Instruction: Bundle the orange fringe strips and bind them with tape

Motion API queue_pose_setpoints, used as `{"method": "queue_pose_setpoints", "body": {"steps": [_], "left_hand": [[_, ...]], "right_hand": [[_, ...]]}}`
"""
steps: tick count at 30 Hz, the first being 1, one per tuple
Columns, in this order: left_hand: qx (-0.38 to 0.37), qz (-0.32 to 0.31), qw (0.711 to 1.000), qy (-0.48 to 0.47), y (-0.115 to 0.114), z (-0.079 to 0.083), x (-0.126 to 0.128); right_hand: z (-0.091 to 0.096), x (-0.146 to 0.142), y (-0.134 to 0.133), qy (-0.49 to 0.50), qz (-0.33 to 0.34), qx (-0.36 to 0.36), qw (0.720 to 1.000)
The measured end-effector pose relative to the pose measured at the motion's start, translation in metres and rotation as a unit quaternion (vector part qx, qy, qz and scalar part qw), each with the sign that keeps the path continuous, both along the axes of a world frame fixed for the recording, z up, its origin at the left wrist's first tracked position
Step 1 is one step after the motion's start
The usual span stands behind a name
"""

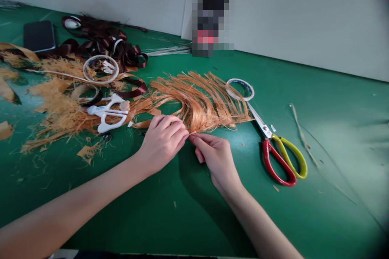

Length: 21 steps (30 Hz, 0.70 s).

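Note:
An orange-brown fringed ribbon (202, 109), its long strands fanned out away from me, lies on the table just beyond my hands. At its near edge my left hand (164, 139) is closed, fingers pressed together on the gathered base. Thumb and forefinger of my right hand (219, 156) pinch the same edge, almost touching the left fingertips. A small pale bit shows between the two hands, too small to name. Exactly how the edge sits inside the fingers is hidden.
Right of the fringe lie red-and-yellow-handled scissors (273, 141), their tip near a tape roll (240, 90). White scissors (111, 113), another tape roll (101, 80), frayed fibres (56, 103) and dark brown ribbon (106, 40) crowd the left. A phone (39, 35) and thin wires (170, 50) lie farther back.

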<state>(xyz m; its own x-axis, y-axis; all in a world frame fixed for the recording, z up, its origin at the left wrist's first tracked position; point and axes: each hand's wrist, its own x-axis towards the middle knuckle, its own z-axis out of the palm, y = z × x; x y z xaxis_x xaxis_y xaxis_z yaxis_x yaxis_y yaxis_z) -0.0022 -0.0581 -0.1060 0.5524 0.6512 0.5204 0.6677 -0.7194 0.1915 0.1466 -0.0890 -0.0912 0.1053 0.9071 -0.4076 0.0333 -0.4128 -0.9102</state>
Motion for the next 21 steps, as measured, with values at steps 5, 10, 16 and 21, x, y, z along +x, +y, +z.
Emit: {"method": "queue_pose_setpoints", "body": {"steps": [5,10,16,21], "left_hand": [[0.015,0.002,1.000,0.018,0.0010,-0.0005,0.0010],[0.021,0.010,0.999,0.022,0.0019,-0.0016,0.0018],[0.017,0.008,1.000,0.024,0.0027,-0.0027,0.0020],[0.005,0.011,1.000,0.022,0.0027,-0.0038,0.0017]], "right_hand": [[-0.0003,-0.0010,-0.0004,-0.003,-0.006,0.003,1.000],[-0.0020,-0.0003,-0.0004,-0.005,-0.003,0.007,1.000],[-0.0025,-0.0002,0.0002,-0.011,0.005,0.006,1.000],[-0.0013,-0.0005,0.0009,-0.008,0.002,0.007,1.000]]}}
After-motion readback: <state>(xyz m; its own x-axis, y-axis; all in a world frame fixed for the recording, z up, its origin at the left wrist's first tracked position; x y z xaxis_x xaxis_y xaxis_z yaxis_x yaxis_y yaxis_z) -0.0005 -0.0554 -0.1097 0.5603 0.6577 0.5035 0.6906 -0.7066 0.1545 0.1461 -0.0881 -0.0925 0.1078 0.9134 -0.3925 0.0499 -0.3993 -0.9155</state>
